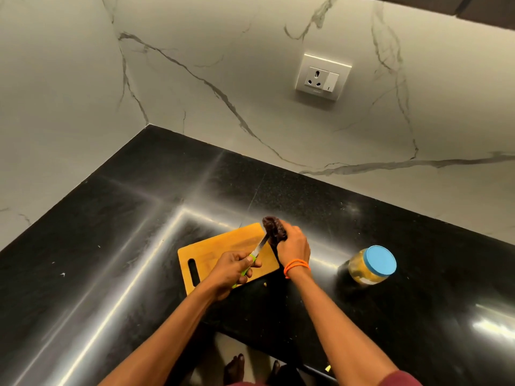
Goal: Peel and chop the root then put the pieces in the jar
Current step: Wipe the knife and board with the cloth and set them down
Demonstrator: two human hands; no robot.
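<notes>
A polished black desk [133,218] is shown filling an inner corner of the room, bounded at the back and left by white walls [223,65] veined in grey. A socket plate with a switch [322,76] is mounted on the back wall. Bright streaks of light are reflected across the desk's surface. A wooden cutting board [220,249] with a slot handle is laid near the desk's front edge. Above the board's far right corner, a dark root [274,228] is held raised in the right hand [292,246], whose grip is curled round it (an orange thread band is worn at the wrist). A green-handled knife [255,256] is enclosed in the left hand [231,270], its blade set against the root. A jar [372,267] with a blue lid is placed to the right of the board, lid on. Bare toes are seen on the floor [250,355] below the front edge.
</notes>
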